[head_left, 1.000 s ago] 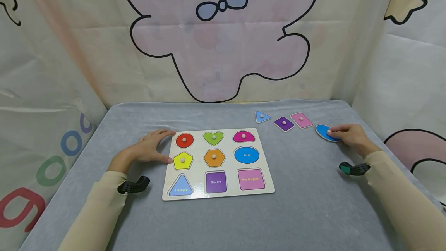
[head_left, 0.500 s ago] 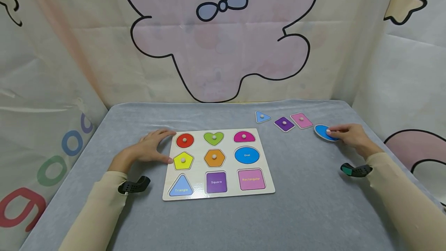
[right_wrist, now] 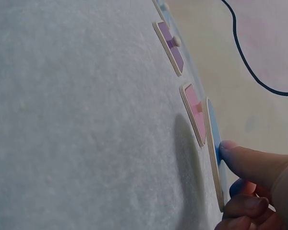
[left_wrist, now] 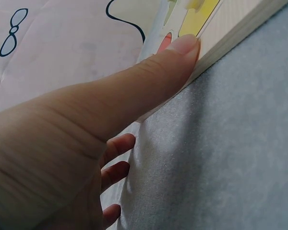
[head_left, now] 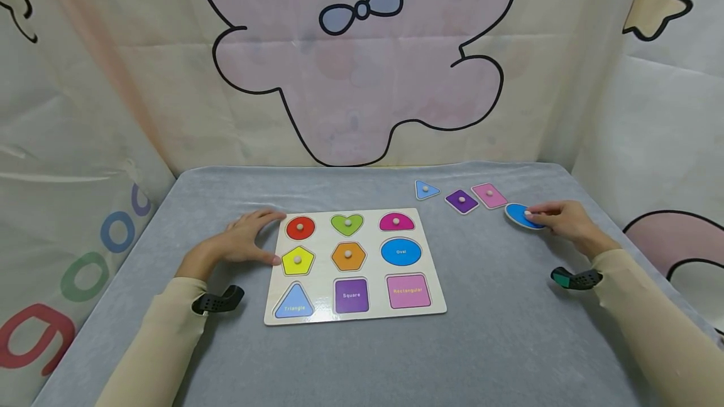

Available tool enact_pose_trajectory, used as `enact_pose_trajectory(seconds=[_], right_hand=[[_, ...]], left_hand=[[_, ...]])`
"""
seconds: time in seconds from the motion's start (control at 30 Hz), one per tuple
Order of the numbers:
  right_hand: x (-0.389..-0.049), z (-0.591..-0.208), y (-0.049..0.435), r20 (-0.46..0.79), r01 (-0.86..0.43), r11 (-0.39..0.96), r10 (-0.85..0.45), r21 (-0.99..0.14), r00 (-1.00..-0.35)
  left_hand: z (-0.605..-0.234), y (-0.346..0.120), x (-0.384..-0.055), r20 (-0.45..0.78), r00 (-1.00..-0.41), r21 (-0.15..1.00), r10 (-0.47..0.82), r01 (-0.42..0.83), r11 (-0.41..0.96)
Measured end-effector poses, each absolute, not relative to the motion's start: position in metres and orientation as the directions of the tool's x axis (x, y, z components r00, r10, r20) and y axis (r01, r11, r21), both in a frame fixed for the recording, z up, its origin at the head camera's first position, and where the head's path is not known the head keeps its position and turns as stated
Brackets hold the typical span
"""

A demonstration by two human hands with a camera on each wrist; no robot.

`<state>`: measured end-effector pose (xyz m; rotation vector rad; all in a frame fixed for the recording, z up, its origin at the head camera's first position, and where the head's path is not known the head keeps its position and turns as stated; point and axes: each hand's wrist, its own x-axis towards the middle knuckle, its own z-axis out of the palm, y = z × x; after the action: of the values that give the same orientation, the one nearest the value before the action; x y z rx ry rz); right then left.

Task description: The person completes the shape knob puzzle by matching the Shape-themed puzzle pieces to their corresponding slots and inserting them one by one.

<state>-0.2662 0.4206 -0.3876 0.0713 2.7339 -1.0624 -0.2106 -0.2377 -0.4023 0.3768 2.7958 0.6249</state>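
A white wooden puzzle board [head_left: 364,325] lies on the table. My left hand [head_left: 234,242] is at its left side, thumb against the edge by the yellow pentagon piece [head_left: 305,265] and fingers spread toward the top left corner. In the left wrist view the thumb [left_wrist: 149,72] touches the board's edge. My right hand [head_left: 568,222] pinches the knob of a blue oval puzzle piece [head_left: 515,212]. In the right wrist view this oval piece [right_wrist: 212,124] is raised off the cloth, its shadow beside it. The knob is hidden by the fingers.
Beyond the board lie a light blue triangle piece [head_left: 423,192], a purple square piece [head_left: 457,203] and a pink rectangle piece [head_left: 493,198]. Red [head_left: 293,228], green heart [head_left: 342,221], magenta [head_left: 390,225] and orange [head_left: 342,262] pieces sit in the board. A cloth wall [head_left: 362,137] stands behind.
The blue oval piece has shifted slightly left in my right hand, toward the pink rectangle piece. My left hand and the board have stayed in place.
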Motion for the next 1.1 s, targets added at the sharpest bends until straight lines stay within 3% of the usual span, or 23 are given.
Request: enact_pose_trajectory(seconds=[1.1], right_hand=[[-0.258,-0.382,0.375,-0.166,0.026,0.757,-0.11,-0.653,-0.98]], left_hand=[[-0.403,-0.239,-0.211,-0.175,-0.932,0.445,0.316,0.211,0.87]])
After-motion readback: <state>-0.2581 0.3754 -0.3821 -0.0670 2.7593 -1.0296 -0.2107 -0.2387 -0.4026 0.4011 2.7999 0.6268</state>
